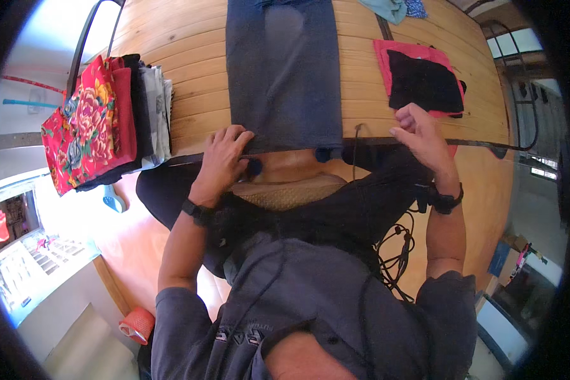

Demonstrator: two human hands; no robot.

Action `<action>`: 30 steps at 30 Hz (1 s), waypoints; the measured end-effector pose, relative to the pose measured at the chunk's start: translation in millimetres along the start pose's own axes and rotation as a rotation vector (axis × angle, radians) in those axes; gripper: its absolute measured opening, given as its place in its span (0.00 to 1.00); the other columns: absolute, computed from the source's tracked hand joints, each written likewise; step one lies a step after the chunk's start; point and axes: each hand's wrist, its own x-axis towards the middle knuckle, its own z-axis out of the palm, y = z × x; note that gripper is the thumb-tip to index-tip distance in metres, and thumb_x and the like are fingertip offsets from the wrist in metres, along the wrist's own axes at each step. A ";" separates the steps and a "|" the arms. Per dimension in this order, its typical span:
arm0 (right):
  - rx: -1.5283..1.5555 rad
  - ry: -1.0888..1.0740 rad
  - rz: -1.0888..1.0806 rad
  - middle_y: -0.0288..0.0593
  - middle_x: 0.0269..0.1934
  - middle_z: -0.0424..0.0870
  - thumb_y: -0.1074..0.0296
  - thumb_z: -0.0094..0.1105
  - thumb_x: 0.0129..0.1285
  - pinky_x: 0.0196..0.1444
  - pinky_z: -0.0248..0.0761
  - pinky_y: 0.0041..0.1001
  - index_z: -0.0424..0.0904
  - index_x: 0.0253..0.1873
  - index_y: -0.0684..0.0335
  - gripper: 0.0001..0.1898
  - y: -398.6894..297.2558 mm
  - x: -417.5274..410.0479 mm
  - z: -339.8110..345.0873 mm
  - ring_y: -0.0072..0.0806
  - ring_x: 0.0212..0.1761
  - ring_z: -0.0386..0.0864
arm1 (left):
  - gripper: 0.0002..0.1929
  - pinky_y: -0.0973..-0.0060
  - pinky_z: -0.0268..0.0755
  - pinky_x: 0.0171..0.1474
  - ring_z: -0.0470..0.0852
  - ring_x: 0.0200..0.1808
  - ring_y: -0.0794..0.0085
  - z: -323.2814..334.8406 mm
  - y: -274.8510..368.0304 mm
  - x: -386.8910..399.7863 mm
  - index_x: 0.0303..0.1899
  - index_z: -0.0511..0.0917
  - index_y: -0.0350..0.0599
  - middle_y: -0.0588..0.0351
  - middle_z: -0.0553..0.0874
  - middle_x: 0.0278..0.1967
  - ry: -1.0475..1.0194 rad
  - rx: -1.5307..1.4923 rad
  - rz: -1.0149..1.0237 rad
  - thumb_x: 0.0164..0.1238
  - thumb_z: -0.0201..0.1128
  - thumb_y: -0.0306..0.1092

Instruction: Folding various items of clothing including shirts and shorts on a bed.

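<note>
Dark blue trousers (289, 85) lie lengthwise on a slatted wooden surface (194, 95), their lower end at the near edge. My left hand (225, 154) rests at the near left corner of the trousers, fingertips on the cloth; whether it grips the cloth is hard to tell. My right hand (419, 133) is raised with bent fingers near the table edge, just below a folded black cloth (422, 83) that lies on a pink one (382, 52). Nothing shows in that hand.
At the left stands a stack of folded clothes with a red floral cloth (88, 123) outermost. Light blue cloth (390, 9) lies at the far right. A metal frame (527, 95) borders the right side. Black cables (399, 256) hang beside my leg; a red basket (137, 324) is lower left.
</note>
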 end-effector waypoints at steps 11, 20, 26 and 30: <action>-0.686 -0.071 -0.627 0.46 0.42 0.73 0.68 0.67 0.53 0.48 0.70 0.41 0.74 0.44 0.61 0.15 -17.1 9.2 134.0 0.42 0.48 0.74 | 0.23 0.61 0.69 0.53 0.76 0.52 0.52 14.6 0.3 -0.1 0.53 0.77 0.45 0.50 0.76 0.47 0.091 0.065 0.084 0.53 0.66 0.22; -0.689 -0.005 -0.758 0.44 0.37 0.73 0.73 0.56 0.56 0.47 0.70 0.36 0.75 0.38 0.60 0.05 -0.4 3.4 130.5 0.38 0.43 0.74 | 0.16 0.61 0.70 0.50 0.77 0.47 0.52 12.7 10.9 -4.2 0.49 0.78 0.44 0.49 0.75 0.41 0.049 0.082 0.112 0.59 0.58 0.22; -0.618 -0.001 -0.757 0.45 0.36 0.74 0.74 0.59 0.54 0.44 0.72 0.38 0.74 0.36 0.61 0.06 2.0 7.6 131.2 0.40 0.41 0.76 | 0.13 0.60 0.72 0.49 0.78 0.47 0.53 5.3 8.5 -2.8 0.46 0.78 0.42 0.49 0.75 0.41 0.051 0.043 0.137 0.59 0.58 0.22; -0.522 -0.010 -0.712 0.47 0.36 0.74 0.76 0.60 0.51 0.42 0.72 0.41 0.73 0.35 0.62 0.07 5.3 10.2 126.6 0.44 0.40 0.76 | 0.12 0.61 0.72 0.50 0.77 0.48 0.53 9.6 5.2 -1.5 0.45 0.78 0.42 0.50 0.75 0.41 0.082 0.087 0.120 0.59 0.59 0.23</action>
